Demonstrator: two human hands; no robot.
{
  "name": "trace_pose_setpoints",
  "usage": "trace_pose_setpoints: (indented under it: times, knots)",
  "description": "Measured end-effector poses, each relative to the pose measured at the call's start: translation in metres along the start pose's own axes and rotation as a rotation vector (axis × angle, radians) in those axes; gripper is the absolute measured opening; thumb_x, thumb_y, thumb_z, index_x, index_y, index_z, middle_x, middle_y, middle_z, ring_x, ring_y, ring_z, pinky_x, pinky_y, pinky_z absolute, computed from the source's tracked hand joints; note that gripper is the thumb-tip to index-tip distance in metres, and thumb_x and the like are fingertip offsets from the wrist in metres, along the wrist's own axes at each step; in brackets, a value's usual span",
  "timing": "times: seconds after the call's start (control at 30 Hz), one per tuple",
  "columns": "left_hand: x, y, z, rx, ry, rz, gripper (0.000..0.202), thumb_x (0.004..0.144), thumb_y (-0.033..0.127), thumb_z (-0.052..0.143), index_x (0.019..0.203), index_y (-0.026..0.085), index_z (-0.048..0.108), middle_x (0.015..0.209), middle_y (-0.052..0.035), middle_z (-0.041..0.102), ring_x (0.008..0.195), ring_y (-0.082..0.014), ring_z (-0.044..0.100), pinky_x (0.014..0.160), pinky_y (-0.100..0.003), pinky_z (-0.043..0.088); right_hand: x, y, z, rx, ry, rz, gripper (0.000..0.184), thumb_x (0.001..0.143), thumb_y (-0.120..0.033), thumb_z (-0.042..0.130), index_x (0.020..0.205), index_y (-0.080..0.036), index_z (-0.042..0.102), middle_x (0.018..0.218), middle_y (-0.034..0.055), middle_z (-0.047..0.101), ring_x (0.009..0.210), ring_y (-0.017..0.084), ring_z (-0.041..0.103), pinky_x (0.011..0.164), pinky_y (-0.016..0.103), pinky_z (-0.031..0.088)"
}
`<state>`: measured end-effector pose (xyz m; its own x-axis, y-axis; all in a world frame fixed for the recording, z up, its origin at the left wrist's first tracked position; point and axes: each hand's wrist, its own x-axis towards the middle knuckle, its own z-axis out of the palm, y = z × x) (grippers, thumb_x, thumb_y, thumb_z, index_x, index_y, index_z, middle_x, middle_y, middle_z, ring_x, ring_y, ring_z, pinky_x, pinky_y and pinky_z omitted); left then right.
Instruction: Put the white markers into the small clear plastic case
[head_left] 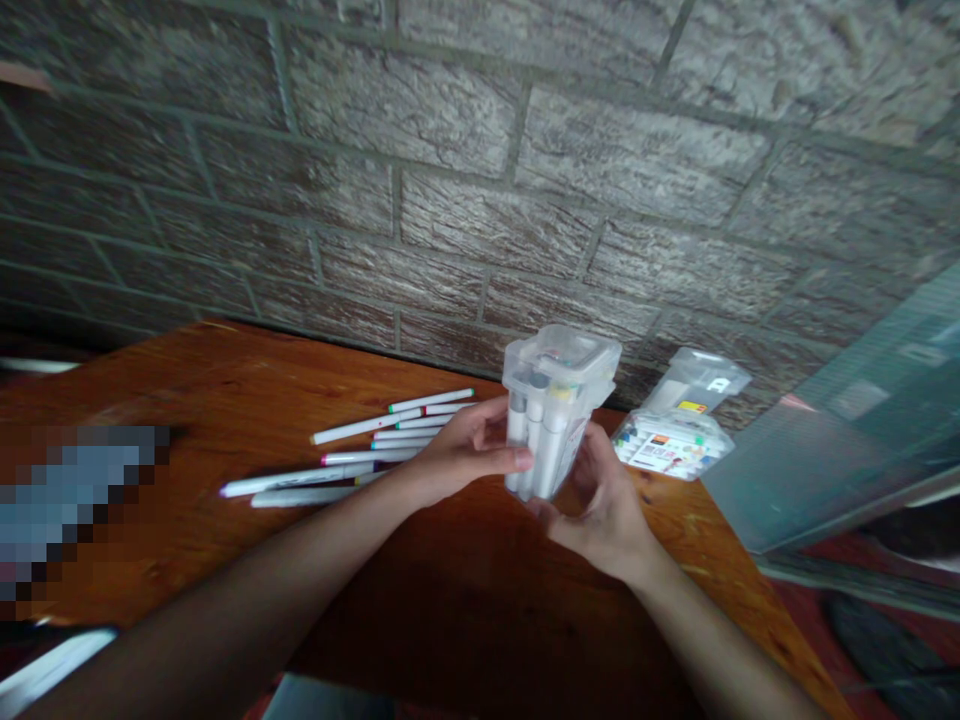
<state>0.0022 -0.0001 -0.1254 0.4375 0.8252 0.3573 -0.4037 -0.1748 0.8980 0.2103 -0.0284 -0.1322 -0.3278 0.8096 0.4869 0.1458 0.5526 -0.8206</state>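
A clear plastic marker case (556, 400) with a square lid stands upright between my hands, holding several white markers. My left hand (472, 450) wraps its left side, with the fingers across the front of the case. My right hand (600, 505) cups its lower right side, and its fingers press against the plastic. Several loose white markers with coloured caps (360, 450) lie in a rough pile on the table, left of my left hand.
The orange-brown wooden table (225, 400) runs up to a grey brick wall (480, 180). A packaged marker set (671, 445) and a clear plastic pack (701, 380) lie at the back right. A pixelated object (67, 500) sits at the left, and a glass pane (847, 430) stands at the right.
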Motion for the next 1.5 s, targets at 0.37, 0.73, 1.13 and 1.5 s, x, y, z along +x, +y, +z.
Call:
trace_pose_setpoints:
  times: [0.37,0.73,1.13,1.5]
  knots:
    - [0.0,0.002,0.004,-0.024,0.064,0.003,0.056,0.068,0.031,0.099,0.118,0.02,0.076,0.12,-0.0092,0.08,0.109,-0.0276,0.075,0.097,-0.038,0.058,0.005,-0.009,-0.004,0.094,-0.083,0.024,0.068,0.083,-0.026,0.083,0.142,-0.031,0.051,0.144,0.0105,0.067,0.137,0.033,0.064,0.121,0.059,0.048]
    - [0.002,0.002,0.002,0.03,0.171,0.031,0.054,0.068,0.026,0.098,0.114,0.019,0.07,0.112,-0.0073,0.08,0.103,-0.0242,0.075,0.093,-0.035,0.057,0.006,0.002,-0.006,0.013,0.049,-0.035,0.067,0.084,-0.028,0.085,0.144,-0.032,0.055,0.144,0.0105,0.067,0.133,0.032,0.066,0.117,0.058,0.053]
    - [0.001,0.003,0.003,0.031,0.133,0.043,0.062,0.067,0.025,0.099,0.121,0.021,0.069,0.11,-0.0074,0.076,0.103,-0.0243,0.074,0.091,-0.036,0.06,0.007,0.007,-0.015,0.076,-0.025,0.026,0.058,0.09,-0.04,0.081,0.142,-0.032,0.058,0.139,0.0087,0.073,0.129,0.032,0.071,0.111,0.055,0.058]
    - [-0.001,-0.01,0.003,0.297,0.275,0.071,0.069,0.063,0.035,0.102,0.12,0.021,0.066,0.104,-0.0037,0.073,0.094,-0.0212,0.073,0.08,-0.031,0.06,0.005,0.007,-0.005,-0.3,0.077,-0.022,0.051,0.087,-0.042,0.085,0.132,-0.029,0.065,0.124,0.0098,0.074,0.113,0.033,0.072,0.102,0.053,0.061]
